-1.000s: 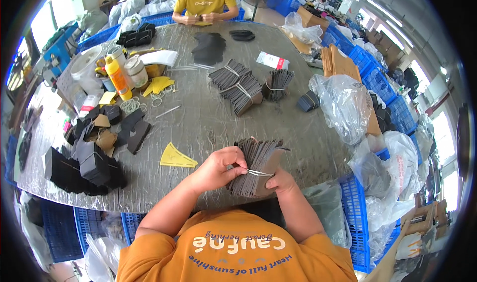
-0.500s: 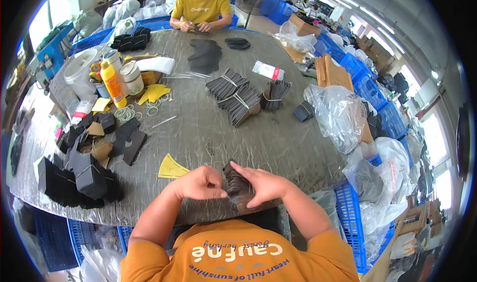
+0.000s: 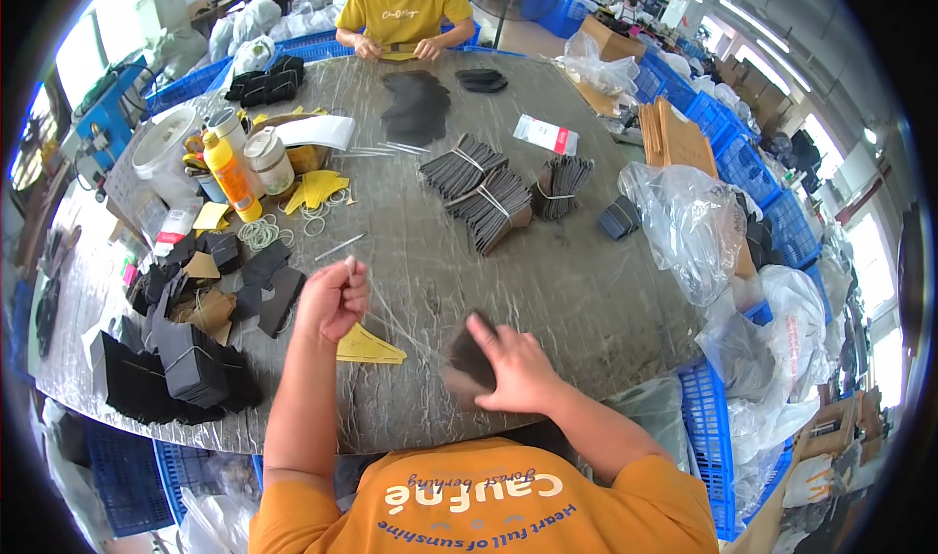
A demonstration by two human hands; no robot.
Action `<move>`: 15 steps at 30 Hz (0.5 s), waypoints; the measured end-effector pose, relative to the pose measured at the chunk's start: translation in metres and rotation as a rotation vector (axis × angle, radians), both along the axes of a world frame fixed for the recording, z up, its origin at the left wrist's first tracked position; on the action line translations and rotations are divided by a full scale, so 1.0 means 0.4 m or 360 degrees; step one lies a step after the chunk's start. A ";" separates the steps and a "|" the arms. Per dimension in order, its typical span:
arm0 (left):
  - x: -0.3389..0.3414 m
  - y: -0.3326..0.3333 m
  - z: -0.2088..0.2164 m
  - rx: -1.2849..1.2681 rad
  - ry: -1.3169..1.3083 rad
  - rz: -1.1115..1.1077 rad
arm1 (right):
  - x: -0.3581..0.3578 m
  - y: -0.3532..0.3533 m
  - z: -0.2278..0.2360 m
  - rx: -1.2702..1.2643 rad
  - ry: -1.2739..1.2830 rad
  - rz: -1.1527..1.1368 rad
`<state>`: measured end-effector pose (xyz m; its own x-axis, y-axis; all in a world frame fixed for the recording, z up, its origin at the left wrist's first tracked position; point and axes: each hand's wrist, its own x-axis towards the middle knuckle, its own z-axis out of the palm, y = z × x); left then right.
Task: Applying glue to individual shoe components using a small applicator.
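My right hand [image 3: 520, 370] grips a stack of dark, flat pieces [image 3: 469, 363], blurred by motion, near the table's front edge. My left hand [image 3: 337, 298] is raised to the left of it, fingers closed in a pinch. A thin, pale rubber band [image 3: 399, 321] seems to stretch from these fingers toward the stack, though it is faint and smeared. Below the left hand lies a yellow curved template [image 3: 369, 347]. Beyond the hands lie banded bundles of dark strips [image 3: 489, 202] and a smaller bundle [image 3: 563, 187]. Loose pale rubber bands [image 3: 260, 233] lie in a pile near a silver pen [image 3: 339, 246].
Dark banded stacks [image 3: 191, 363] and scraps crowd the table's left side. A yellow bottle [image 3: 231, 178] and jars [image 3: 269, 160] stand behind them. Plastic bags [image 3: 674, 217] and blue crates [image 3: 708, 437] line the right. Across the table a person [image 3: 404, 12] handles a piece.
My left hand has moved away from the stack, up and left, with its fingers pinched. My right hand still holds the stack. The view has shifted slightly; the person opposite now holds a yellowish piece.
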<state>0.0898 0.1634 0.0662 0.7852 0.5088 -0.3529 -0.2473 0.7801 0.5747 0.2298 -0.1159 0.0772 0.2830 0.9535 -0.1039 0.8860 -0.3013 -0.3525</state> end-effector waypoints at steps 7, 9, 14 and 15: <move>-0.016 0.039 0.219 0.1822 0.0868 -0.0017 | 0.123 -0.002 -0.128 0.0882 0.1864 -0.0962; -0.015 0.134 0.141 0.2396 0.0914 0.0178 | 0.120 0.008 -0.152 0.1159 0.2645 -0.0852; 0.044 -0.005 0.087 0.2017 0.0609 -0.0193 | 0.078 0.057 -0.192 0.1349 0.2851 -0.0796; 0.056 -0.065 0.050 0.1810 0.0491 -0.0382 | 0.068 0.068 -0.198 0.1353 0.3099 -0.0667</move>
